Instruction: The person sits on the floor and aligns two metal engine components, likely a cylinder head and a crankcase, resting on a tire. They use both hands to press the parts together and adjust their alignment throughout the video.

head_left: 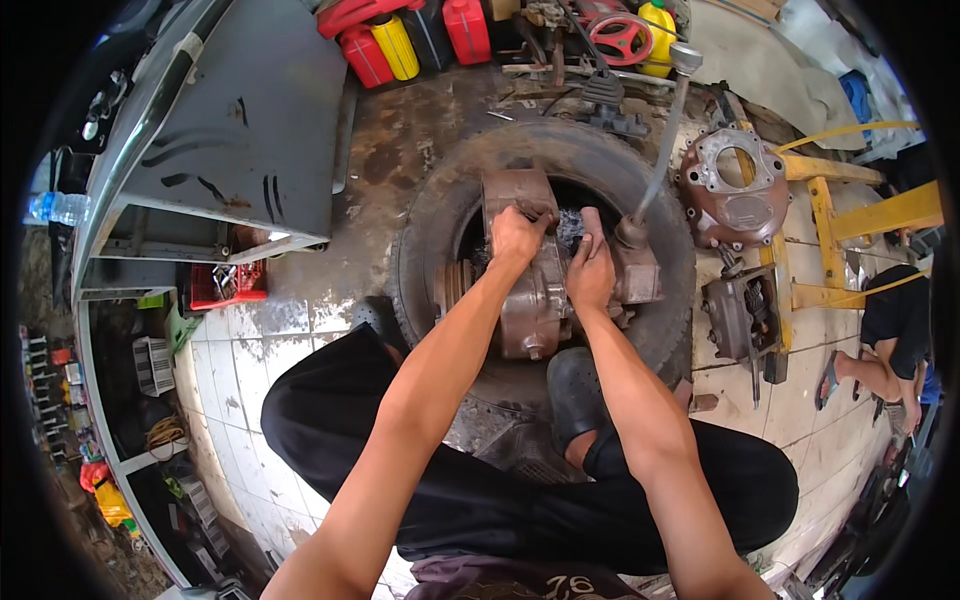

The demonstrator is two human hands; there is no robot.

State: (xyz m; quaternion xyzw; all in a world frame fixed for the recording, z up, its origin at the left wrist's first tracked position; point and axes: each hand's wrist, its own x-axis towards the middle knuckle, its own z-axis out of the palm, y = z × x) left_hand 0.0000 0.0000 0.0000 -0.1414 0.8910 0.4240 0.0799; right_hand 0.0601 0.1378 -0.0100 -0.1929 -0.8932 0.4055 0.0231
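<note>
A brown metal gearbox housing (530, 325) lies across a big tyre (430, 170) on the floor before me. My left hand (517, 237) is closed at the upper part of the housing, fingers bent at its edge; whatever they pinch is too small to make out. To its right, my right hand (592, 275) wraps round a short reddish-brown rod-like piece (591, 222) that sticks up past the fingers. A long gear lever (665, 150) rises from the housing's right end. Part of the tyre's dark hole shows between the hands.
A round bell-shaped housing (735, 205) and another gearbox part (735, 315) sit to the right, by a yellow metal frame (825, 235). Jerrycans (398, 45) line the back. A grey metal cabinet (245, 110) stands left. At far right another person (895, 330) crouches.
</note>
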